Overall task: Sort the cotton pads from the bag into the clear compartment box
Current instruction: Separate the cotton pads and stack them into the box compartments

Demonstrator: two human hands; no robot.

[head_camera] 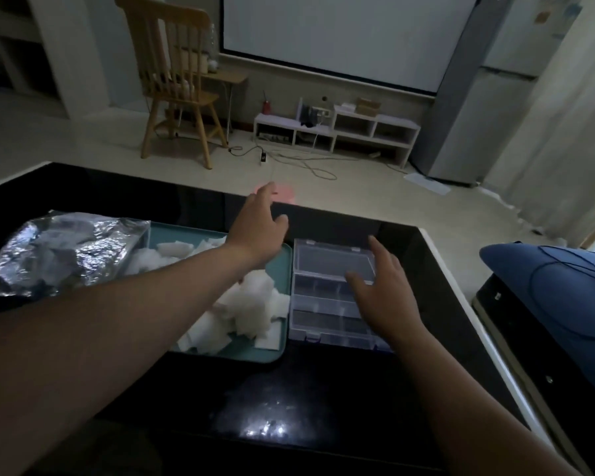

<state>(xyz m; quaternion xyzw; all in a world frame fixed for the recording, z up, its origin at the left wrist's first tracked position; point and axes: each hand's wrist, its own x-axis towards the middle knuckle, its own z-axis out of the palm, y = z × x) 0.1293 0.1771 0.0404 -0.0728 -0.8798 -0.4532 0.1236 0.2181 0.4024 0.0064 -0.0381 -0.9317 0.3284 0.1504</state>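
On the black table [323, 383], the cotton pads [248, 304] lie heaped in a teal tray [255, 353] beside the silvery bag [66, 249], while the left hand [258, 231] reaches far, fingers spread and empty, and the right hand [382, 290] spreads open over the clear compartment box [323, 259] just right of the tray.

One head-worn wide-angle camera looks forward and down, close over the black table [323, 389], the room's floor beyond.

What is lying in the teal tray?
A loose pile of white cotton pads. The left forearm crosses over the tray, and the silver bag hides its left end.
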